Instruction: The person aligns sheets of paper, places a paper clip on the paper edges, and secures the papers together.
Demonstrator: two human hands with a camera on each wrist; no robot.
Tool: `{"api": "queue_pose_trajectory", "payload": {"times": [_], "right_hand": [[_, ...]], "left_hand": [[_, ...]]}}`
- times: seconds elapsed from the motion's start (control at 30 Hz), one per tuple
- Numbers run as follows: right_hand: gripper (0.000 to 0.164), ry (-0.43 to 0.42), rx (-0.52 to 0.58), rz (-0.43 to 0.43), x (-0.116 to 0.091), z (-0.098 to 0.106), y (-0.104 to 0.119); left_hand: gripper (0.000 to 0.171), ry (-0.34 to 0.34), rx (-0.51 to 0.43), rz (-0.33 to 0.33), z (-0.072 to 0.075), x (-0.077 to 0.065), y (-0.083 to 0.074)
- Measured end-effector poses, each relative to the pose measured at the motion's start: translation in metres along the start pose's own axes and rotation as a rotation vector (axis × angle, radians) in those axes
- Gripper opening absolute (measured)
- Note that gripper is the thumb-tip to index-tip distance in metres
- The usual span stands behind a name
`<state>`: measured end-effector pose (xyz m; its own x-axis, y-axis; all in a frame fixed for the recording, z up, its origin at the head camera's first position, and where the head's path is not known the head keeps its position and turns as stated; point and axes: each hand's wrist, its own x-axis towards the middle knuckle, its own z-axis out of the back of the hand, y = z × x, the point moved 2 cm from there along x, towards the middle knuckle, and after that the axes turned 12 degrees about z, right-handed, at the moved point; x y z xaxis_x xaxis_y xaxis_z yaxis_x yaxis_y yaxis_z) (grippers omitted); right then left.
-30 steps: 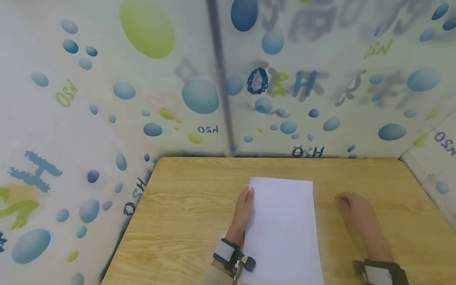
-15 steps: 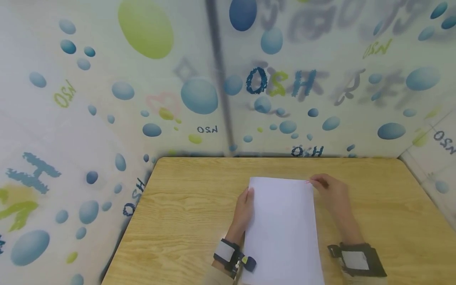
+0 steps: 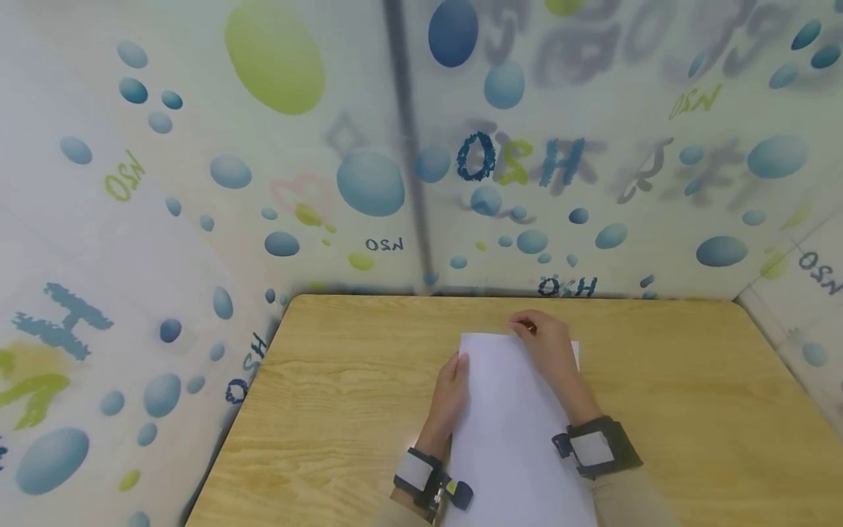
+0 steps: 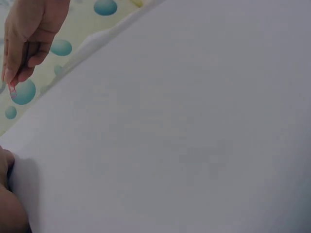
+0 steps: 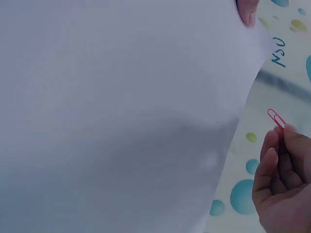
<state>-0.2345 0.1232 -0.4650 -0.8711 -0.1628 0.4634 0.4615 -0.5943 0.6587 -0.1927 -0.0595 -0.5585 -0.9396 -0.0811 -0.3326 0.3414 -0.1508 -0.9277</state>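
White paper (image 3: 503, 424) stands tilted up over the table, its far edge toward the wall. My left hand (image 3: 451, 389) grips its left edge near the upper corner, thumb on the front face. In the right wrist view a small pink paper clip (image 5: 276, 118) sticks out from between the thumb and fingertips of my right hand (image 5: 286, 179). That hand is just beyond the paper's top edge, and the clip is apart from the paper in this view. The left wrist view also shows the paper clip (image 4: 12, 91) pointing down from the pinching fingers.
A wooden table (image 3: 342, 380) lies beneath, with bare wood on both sides of the paper. Behind it rises a pale wall (image 3: 316, 146) printed with blue and green bubbles and lettering. Each wrist wears a black strap (image 3: 602, 446) with a camera.
My right hand has come from the table's right side, past the paper's top right corner, to the middle of its top edge, carrying the paper clip. My left hand keeps its grip.
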Motion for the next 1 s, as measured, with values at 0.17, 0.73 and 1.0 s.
{"api": "queue_pose_trajectory", "payload": {"times": [0.17, 0.73, 1.0], "right_hand": [[0.011, 0.004, -0.001, 0.032, 0.005, -0.018, 0.006], [0.006, 0.048, 0.057, 0.067, 0.005, -0.04, 0.018], [0.007, 0.079, 0.071, 0.08, 0.002, -0.042, 0.019]], "left_hand": [[0.056, 0.016, -0.009, 0.005, 0.001, -0.001, 0.0], [0.048, 0.022, -0.05, -0.021, 0.002, 0.0, -0.001], [0.048, 0.027, -0.047, -0.013, 0.002, -0.001, -0.001]]}}
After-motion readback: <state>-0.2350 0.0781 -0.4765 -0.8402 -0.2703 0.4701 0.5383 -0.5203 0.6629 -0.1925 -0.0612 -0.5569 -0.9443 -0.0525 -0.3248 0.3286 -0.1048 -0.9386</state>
